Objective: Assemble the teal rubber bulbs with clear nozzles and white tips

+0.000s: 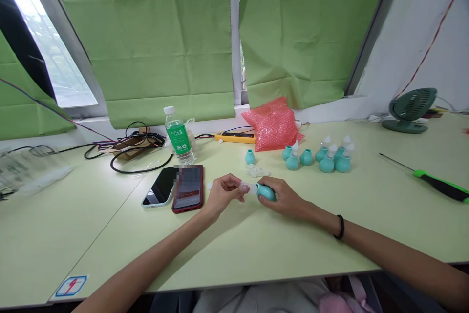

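Note:
Low over the table, my right hand (280, 197) is wrapped round a teal squeeze bulb (266, 192), whose open neck points left. Between the thumb and fingers of my left hand (225, 195) is a translucent nozzle tip (251, 187), its wide end at the mouth of the bulb. Whether the tip sits inside the neck is too small to tell. Just beyond my hands lie several loose clear tips (256, 171) and a lone teal bulb (249, 157) without a tip. Farther right stands a group of teal bulbs (326, 162), several with clear tips fitted.
Two phones (187, 191) lie left of my hands, with a water bottle (178, 137) behind them. A pink bubble-wrap bag (274, 126) and a yellow power strip (234, 137) are at the back. At right are a screwdriver (436, 183) and a small fan (410, 110). Cables (142, 171) coil at left.

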`<state>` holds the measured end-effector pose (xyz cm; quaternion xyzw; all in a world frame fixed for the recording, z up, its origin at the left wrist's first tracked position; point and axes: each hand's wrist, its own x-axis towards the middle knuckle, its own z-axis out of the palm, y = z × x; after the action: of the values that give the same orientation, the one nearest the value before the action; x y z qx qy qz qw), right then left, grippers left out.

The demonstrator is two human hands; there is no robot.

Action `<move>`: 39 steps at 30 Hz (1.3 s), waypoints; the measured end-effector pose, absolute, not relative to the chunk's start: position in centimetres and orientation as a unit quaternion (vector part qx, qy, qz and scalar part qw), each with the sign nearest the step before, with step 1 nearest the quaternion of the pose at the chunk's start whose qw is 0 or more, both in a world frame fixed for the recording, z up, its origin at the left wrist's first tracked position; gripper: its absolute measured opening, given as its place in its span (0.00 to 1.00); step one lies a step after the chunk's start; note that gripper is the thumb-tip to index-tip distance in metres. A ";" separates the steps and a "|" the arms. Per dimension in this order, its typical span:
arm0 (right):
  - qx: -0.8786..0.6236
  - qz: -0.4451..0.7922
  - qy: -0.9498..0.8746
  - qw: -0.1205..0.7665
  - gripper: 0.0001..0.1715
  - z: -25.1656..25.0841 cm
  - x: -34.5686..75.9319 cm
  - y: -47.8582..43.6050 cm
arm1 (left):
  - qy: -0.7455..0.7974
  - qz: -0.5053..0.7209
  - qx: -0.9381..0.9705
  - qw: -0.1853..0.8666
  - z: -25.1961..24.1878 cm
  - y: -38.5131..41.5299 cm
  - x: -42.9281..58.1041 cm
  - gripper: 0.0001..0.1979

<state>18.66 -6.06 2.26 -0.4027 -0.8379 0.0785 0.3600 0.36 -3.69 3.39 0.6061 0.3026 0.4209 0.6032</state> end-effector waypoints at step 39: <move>-0.366 -0.101 -0.876 0.297 0.05 1.4 18.2 -7.3 | 0.261 0.109 0.935 0.213 3.8 -5.5 -0.2 0.17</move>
<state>18.21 -7.29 1.36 -0.3665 -0.8760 -0.1005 0.2969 -0.15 -5.47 3.79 0.9352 0.2613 0.1088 0.2129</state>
